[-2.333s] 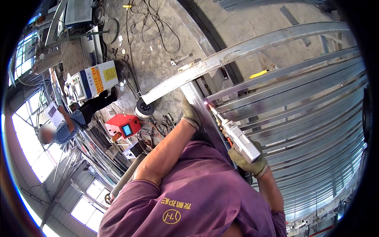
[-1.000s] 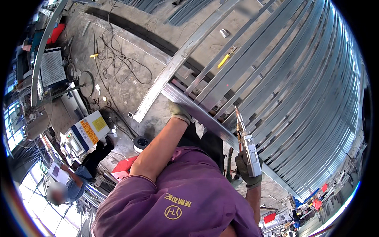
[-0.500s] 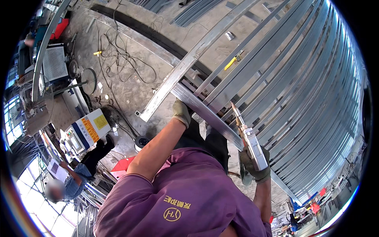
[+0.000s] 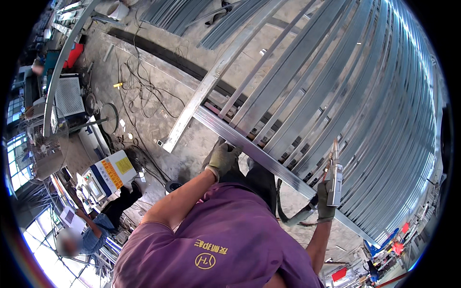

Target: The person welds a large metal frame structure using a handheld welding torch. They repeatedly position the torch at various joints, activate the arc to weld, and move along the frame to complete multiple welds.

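Note:
My right hand, in a grey-green work glove, is closed around the grip of a silver welding gun with a long copper-coloured nozzle. The nozzle points away from me, over the bars of a large metal railing panel. Its near edge is a shiny rail that runs across in front of my legs. My left hand, gloved too, is just on my side of this rail, in front of my dark trousers. Its fingers reach toward the rail; whether they touch it I cannot tell.
A long bar crosses the panel's left end. Cables lie tangled on the concrete floor. At left stands a white machine box beside a person holding a sheet. Grey metal strips are stacked at the far side.
The welding gun has moved right along the rail and now points more straight ahead. My left hand has come away from the rail's left end. The view has shifted; a yellow-handled tool no longer shows.

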